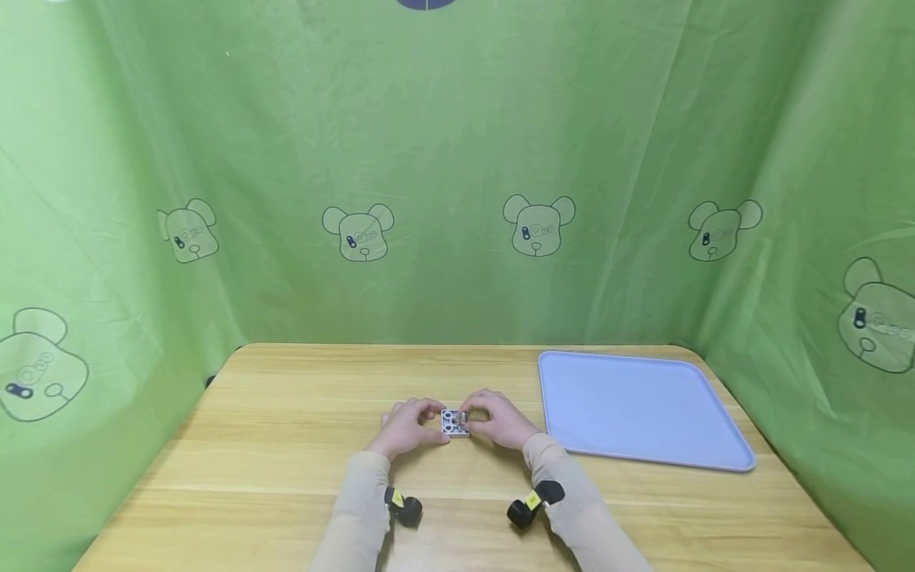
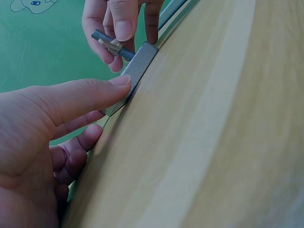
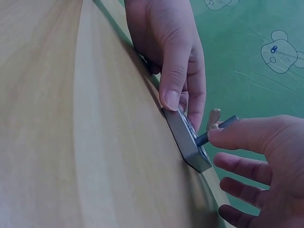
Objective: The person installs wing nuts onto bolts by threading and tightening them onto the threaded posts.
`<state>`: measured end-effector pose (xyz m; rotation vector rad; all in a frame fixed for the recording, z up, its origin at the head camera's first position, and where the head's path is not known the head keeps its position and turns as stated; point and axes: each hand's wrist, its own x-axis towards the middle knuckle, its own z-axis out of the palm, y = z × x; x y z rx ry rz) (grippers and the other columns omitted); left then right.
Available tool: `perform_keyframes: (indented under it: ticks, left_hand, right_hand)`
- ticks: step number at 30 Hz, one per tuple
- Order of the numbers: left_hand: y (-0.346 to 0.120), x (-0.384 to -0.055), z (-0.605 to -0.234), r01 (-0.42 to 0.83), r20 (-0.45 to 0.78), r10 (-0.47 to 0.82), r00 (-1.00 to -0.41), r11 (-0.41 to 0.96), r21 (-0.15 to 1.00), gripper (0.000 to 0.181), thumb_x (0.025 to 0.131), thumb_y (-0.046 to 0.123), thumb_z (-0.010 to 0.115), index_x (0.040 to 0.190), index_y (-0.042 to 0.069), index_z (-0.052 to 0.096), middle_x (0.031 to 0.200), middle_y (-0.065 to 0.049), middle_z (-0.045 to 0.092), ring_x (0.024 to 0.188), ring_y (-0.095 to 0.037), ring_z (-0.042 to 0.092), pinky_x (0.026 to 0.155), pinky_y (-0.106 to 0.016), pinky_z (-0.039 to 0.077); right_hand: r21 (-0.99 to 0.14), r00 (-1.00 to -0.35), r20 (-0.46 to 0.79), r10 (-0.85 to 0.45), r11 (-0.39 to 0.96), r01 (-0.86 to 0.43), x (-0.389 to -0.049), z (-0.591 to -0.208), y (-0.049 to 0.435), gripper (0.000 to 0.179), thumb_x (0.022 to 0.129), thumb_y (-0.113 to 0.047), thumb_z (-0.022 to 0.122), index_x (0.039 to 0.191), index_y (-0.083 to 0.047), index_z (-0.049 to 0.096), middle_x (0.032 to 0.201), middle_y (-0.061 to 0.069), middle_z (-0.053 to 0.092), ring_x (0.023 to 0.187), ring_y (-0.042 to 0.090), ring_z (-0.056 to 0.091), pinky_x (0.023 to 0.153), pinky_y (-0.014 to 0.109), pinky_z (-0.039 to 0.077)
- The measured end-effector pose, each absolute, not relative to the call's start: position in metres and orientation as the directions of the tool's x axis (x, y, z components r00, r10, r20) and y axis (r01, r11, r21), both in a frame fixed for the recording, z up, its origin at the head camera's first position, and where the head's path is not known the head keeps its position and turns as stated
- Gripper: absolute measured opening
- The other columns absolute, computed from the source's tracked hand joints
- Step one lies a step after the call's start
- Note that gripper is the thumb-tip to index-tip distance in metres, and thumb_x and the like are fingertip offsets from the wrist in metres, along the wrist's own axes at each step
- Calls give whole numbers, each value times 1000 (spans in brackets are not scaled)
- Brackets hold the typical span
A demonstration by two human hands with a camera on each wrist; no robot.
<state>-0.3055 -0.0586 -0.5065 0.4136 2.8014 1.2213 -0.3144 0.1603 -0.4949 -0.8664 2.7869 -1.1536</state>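
A small pale grey metal block (image 1: 448, 432) with round holes in its top lies on the wooden table. From it a threaded bolt (image 3: 230, 121) stands up, carrying a wing nut (image 3: 214, 117) partway along its thread. My left hand (image 1: 404, 430) grips the block's left end, thumb on the near side in the left wrist view. At the bolt, my right hand (image 1: 503, 421) pinches the wing nut between thumb and forefinger. Its other fingers spread loosely beside the block in the right wrist view.
A light blue rectangular tray (image 1: 636, 405) lies on the right part of the wooden table (image 1: 300, 381), beyond my right forearm. Green curtain (image 1: 443, 143) with bear-head prints hangs at the back and both sides. Each wrist carries a small black camera (image 1: 409, 512).
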Motion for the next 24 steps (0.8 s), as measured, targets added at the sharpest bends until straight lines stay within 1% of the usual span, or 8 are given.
perform_keyframes:
  ticks: [7, 12, 14, 19, 21, 24]
  left_hand:
    - [-58, -305, -506, 220, 54, 266, -962, 648, 729, 54, 68, 37, 84, 116, 21, 67, 105, 2, 65, 97, -18, 48, 85, -40, 28]
    - [-59, -305, -507, 219, 51, 268, -962, 647, 731, 55, 68, 37, 84, 117, 21, 67, 105, 2, 64, 98, -18, 48, 86, -40, 29]
    - [-59, -305, -507, 220, 52, 268, -962, 646, 731, 55, 68, 37, 84, 117, 21, 67, 104, 2, 64, 98, -18, 48, 85, -40, 28]
    - [-59, -305, -506, 223, 57, 268, -962, 646, 730, 54, 67, 36, 84, 116, 21, 67, 104, 2, 64, 97, -18, 48, 85, -39, 28]
    - [-59, -305, -507, 223, 57, 267, -962, 645, 731, 54, 67, 35, 84, 116, 21, 67, 104, 2, 65, 97, -18, 48, 85, -39, 28]
    - [-59, -305, -507, 220, 57, 264, -963, 644, 732, 54, 67, 35, 85, 116, 21, 67, 104, 2, 65, 97, -18, 48, 85, -40, 28]
  right_hand:
    - [-651, -864, 190, -466, 600, -466, -315, -496, 159, 13, 82, -17, 73, 94, -17, 68, 113, 7, 66, 111, 29, 56, 100, 55, 39]
    - [-676, -876, 170, -452, 593, -437, -316, -495, 159, 20, 79, -24, 78, 93, -17, 65, 107, 3, 66, 106, 25, 57, 98, 52, 41]
    - [-685, -874, 171, -455, 582, -437, -317, -494, 161, 22, 79, -25, 78, 93, -17, 64, 106, 3, 67, 106, 26, 58, 99, 52, 41]
    - [-704, -867, 195, -459, 550, -450, -317, -491, 165, 13, 85, -20, 69, 96, -15, 65, 109, 6, 67, 113, 31, 58, 103, 57, 39]
    - [-707, -867, 202, -456, 544, -451, -317, -490, 166, 11, 86, -17, 65, 96, -14, 65, 111, 7, 67, 115, 32, 58, 104, 57, 38]
    - [-701, -864, 209, -458, 546, -459, -317, -489, 166, 11, 86, -13, 63, 97, -13, 64, 112, 8, 67, 116, 33, 58, 105, 58, 38]
